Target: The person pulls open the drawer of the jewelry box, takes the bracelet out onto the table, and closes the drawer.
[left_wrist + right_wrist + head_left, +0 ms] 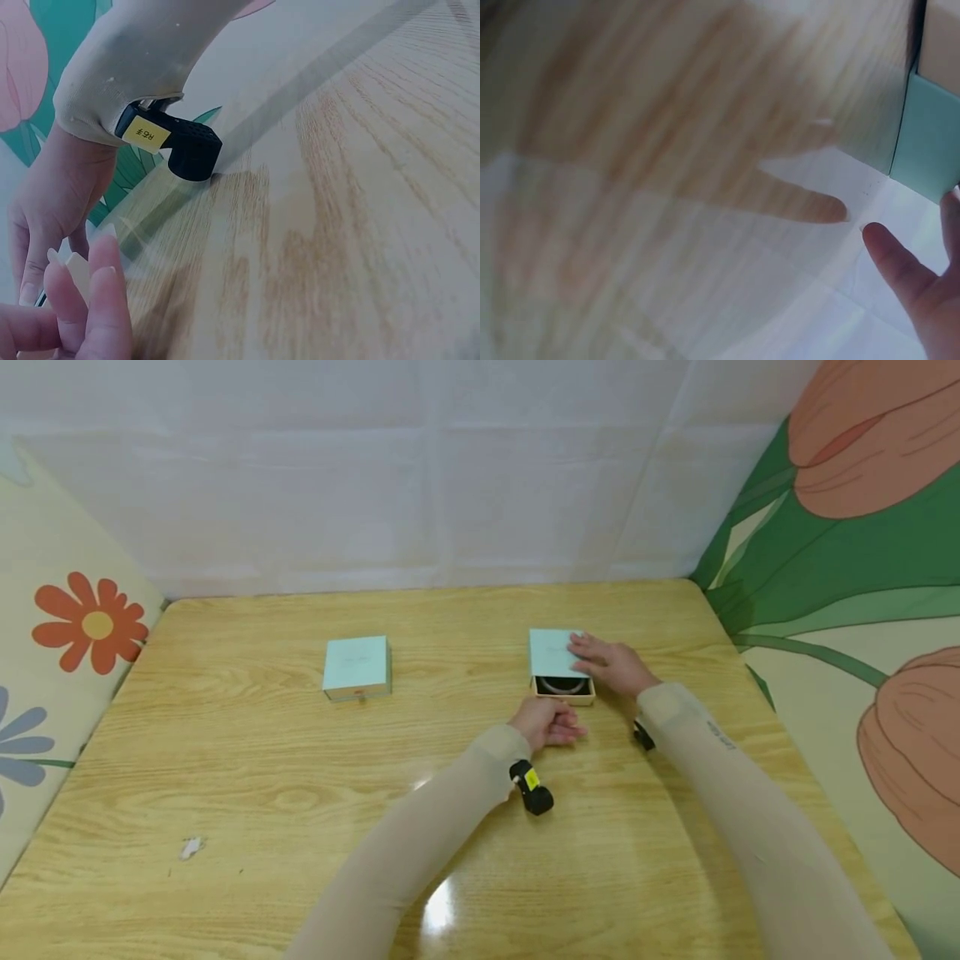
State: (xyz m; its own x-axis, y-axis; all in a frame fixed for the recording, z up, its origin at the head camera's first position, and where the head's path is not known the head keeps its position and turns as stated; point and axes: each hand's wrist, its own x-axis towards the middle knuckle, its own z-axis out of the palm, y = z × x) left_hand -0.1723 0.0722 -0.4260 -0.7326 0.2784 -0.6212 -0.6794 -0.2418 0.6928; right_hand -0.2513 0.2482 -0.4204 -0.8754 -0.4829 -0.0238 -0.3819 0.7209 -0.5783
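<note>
A pale blue drawer box [556, 652] stands at the right of the table. Its cream drawer [570, 699] is partly out at the front, and a ring-shaped band [562, 687] lies in the dark lining. At the drawer's front my left hand [543, 722] has its thumb side against it, the other fingers fanned out to the right; its grip is partly hidden. My right hand [613, 665] rests with extended fingers on the right part of the box's top. In the right wrist view, a fingertip meets the blue side [927, 139], with the thumb [896, 262] stretched apart.
A second pale blue box [356, 665], closed, stands left of centre with a small tab at its front. A white scrap [192, 847] lies at the table's near left. White cloth [435, 485] hangs behind the table [300, 760]; flower-print panels [847, 602] flank it.
</note>
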